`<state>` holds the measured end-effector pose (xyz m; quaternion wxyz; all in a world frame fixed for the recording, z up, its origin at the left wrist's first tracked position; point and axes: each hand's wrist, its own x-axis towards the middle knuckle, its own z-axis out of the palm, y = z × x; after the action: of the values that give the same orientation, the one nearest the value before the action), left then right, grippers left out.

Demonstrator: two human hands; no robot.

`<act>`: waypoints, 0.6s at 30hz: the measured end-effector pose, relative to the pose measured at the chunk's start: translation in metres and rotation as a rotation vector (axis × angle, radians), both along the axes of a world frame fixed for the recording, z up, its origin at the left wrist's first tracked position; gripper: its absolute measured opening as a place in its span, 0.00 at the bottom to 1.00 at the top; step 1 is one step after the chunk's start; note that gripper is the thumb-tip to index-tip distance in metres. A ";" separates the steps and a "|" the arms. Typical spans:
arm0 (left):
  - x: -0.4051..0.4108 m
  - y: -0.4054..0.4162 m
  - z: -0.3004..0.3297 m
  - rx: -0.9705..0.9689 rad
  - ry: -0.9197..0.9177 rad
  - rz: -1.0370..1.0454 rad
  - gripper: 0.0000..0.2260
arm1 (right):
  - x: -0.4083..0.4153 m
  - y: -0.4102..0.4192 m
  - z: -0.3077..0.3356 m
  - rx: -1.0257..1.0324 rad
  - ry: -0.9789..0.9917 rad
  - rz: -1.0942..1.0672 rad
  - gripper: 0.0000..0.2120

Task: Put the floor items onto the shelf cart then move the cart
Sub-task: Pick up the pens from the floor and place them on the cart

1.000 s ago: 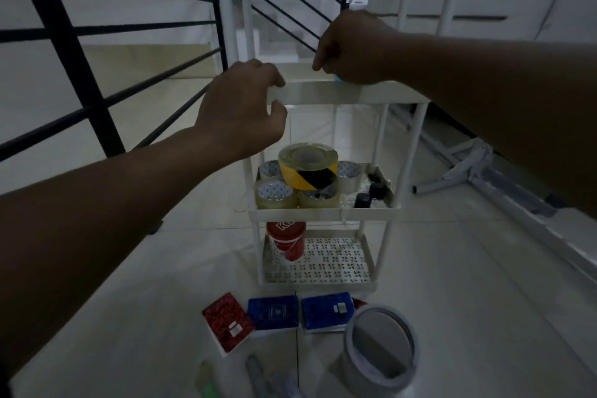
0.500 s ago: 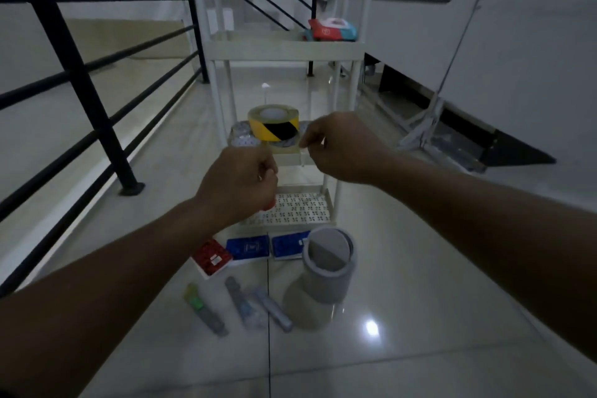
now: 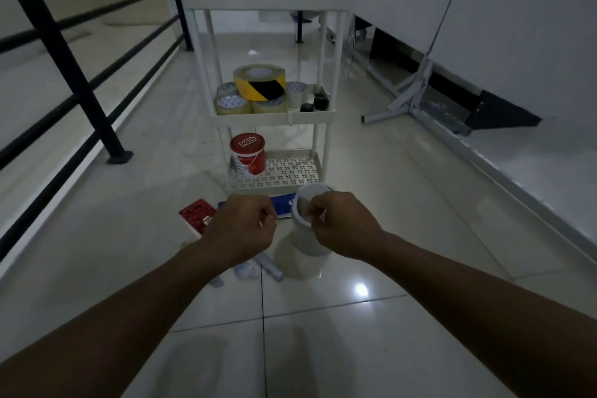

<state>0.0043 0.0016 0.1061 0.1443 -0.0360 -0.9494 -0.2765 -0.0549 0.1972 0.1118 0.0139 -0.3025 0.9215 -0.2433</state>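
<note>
Both hands are being held low over the floor items, just in front of the shelf cart (image 3: 273, 113). The left hand (image 3: 240, 228) is loosely curled with nothing seen in it. The right hand (image 3: 344, 226) is curled at the rim of the white bin (image 3: 305, 245); whether the rim is actually being pinched cannot be told.

The bin is standing upright on the tiles, touching the cart's bottom shelf in this view. It is judged to be light, stiff plastic with a smooth, somewhat slippery wall, so it is best taken by the rim or clasped round the body with both hands.

The red box (image 3: 197, 215) and the blue boxes (image 3: 284, 205) are lying flat just before the cart. They are judged light and rigid, best pinched across the short edges. The small tubes (image 3: 269, 268) beside the bin are partly hidden by the left arm.

On the cart, tape rolls (image 3: 260, 82) are already occupying the middle shelf and a red tub (image 3: 247, 155) the bottom one.
</note>
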 end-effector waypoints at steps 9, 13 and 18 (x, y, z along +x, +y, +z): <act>0.000 -0.026 -0.033 0.036 -0.079 0.040 0.14 | -0.007 -0.024 -0.038 -0.017 -0.047 0.020 0.12; 0.005 -0.049 -0.069 0.014 -0.168 0.082 0.15 | -0.007 -0.042 -0.067 0.041 -0.074 0.077 0.13; 0.010 -0.078 -0.113 -0.067 -0.320 0.124 0.19 | -0.013 -0.064 -0.100 0.124 -0.146 0.136 0.17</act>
<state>0.0146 -0.0766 -0.0069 0.0071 0.0624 -0.9694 -0.2375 -0.0682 0.1337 0.0114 0.1162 -0.3446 0.9085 -0.2059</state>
